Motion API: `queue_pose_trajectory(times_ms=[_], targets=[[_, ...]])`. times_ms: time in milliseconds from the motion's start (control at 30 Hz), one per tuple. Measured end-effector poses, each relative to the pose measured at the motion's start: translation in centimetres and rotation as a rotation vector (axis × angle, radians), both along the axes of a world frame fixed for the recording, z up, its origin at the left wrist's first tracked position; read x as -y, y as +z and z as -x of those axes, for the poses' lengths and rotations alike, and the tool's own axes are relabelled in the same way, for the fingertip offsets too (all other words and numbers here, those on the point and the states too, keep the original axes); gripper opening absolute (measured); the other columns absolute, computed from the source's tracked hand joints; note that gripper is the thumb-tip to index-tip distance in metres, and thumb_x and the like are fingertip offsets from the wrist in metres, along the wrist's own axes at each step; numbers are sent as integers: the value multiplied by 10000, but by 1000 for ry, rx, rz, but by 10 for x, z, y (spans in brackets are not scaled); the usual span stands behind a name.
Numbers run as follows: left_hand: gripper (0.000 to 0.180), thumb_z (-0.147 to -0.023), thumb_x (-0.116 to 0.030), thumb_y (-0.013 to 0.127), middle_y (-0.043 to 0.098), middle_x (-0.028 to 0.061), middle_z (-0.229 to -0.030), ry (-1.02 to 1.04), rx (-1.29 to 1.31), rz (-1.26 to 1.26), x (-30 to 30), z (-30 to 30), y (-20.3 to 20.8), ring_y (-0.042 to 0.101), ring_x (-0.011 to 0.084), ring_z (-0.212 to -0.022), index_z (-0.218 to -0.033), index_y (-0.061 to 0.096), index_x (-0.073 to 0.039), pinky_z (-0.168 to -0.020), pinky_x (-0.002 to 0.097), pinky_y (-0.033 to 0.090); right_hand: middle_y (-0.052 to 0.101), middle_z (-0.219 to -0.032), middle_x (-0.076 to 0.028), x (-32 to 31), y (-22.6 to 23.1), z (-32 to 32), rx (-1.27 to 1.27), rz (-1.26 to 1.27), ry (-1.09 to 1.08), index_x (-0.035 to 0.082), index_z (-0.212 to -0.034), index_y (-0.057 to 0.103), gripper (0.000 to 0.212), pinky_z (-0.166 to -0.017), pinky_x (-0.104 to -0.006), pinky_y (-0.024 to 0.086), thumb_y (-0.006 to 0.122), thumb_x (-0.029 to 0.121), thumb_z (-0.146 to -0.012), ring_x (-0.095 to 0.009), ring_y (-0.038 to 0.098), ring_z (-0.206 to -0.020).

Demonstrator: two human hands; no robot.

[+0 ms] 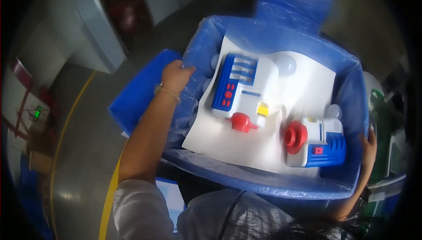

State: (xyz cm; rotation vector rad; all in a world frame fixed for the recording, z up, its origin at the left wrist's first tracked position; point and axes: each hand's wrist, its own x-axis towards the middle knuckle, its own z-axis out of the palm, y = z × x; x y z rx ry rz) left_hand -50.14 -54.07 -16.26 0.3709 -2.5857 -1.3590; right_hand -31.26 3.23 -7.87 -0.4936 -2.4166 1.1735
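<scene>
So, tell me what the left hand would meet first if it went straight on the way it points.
Most likely the blue bin, at its plastic-lined left wall, just past the left hand; depth is unclear there.

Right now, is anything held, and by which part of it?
The plastic-lined blue bin: the left hand grips its left rim, beside the flap. The right hand is at its right side; its grip is unclear.

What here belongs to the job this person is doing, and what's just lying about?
Apparently in the job:
- Large blue bin lined with clear plastic film, left hand at its left edge, right hand at its right side
- Two white-and-blue plastic toys with red parts, inside
- White paper sheet beneath

Apparently just nearby:
- Brown cardboard box
- Blurred dark-red object
</scene>
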Motion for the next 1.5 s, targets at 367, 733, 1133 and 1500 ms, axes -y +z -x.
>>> queue_pose_trajectory(times_ms=[367,733,1133,1500], targets=[[343,-722,-270,653,624,176,-824,-50,51,-100,11,-7,-28,603,269,-730,-914,622,12,-659,378,456,608,-815,-214,51,55,16,344,-690,-113,-42,-890,592,370,-686,-426,459,678,230,-655,-372,593,-787],[335,-686,-290,689,623,188,-801,44,14,189,-7,-33,-45,599,355,-764,-806,606,12,-676,412,455,585,-1021,-209,11,-57,35,382,-132,-367,-11,-986,618,395,-830,-404,442,693,184,-651,-360,552,-960],[322,-736,-276,661,616,198,-827,-104,189,265,-56,-6,-77,578,378,-764,-847,593,19,-686,424,442,632,-743,-202,3,-145,1,385,61,-574,-60,-788,645,310,-667,-377,467,709,182,-605,-334,611,-714],[306,-812,-254,579,582,257,-886,-136,175,342,-80,-23,-60,547,437,-847,-918,518,27,-732,470,426,621,-811,-195,-11,-163,-11,378,-99,-546,-28,-834,649,296,-706,-401,458,703,208,-664,-346,593,-783]])
